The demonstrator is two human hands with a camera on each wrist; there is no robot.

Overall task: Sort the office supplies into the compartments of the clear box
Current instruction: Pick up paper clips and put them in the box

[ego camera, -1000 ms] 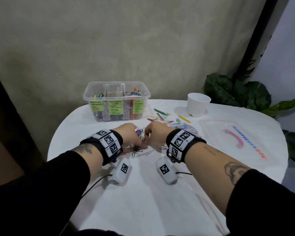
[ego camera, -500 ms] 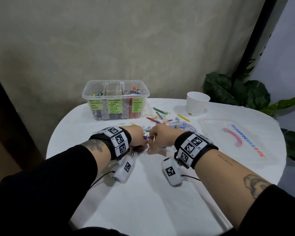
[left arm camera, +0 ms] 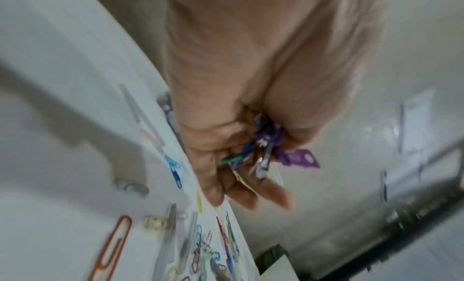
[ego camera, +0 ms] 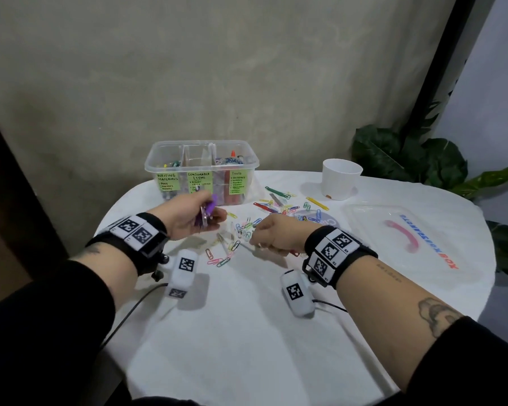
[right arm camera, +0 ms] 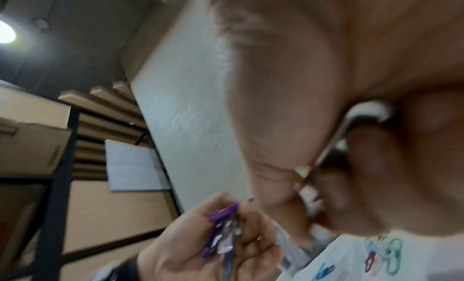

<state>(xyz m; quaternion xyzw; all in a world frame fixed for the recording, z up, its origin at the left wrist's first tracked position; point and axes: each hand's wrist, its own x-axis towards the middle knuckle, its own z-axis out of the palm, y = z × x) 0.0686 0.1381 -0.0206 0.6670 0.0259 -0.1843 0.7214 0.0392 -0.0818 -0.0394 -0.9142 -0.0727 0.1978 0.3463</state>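
Observation:
The clear box (ego camera: 159,155) stands at the back left of the table, split into three compartments labelled writing materials, consumable items and tools. My left hand (ego camera: 201,219) is raised just in front of it and grips a bunch of clips (left arm camera: 266,148) with a purple plastic piece sticking out. Lower and to the right, my right hand (ego camera: 257,234) is curled over the scattered paper clips (ego camera: 225,257). It pinches a small metal clip (right arm camera: 334,144) with a white end. More coloured clips (ego camera: 279,200) lie between the box and the cup.
A white cup (ego camera: 340,178) stands at the back right. The box's clear lid (ego camera: 408,238) lies flat on the right of the white tablecloth. Green plant leaves (ego camera: 423,159) reach in behind the table's right edge. A wall stands close behind the box.
The hands, which were touching over the clips, have parted. My left hand has risen toward the box with its bunch; my right hand stays low over the pile.

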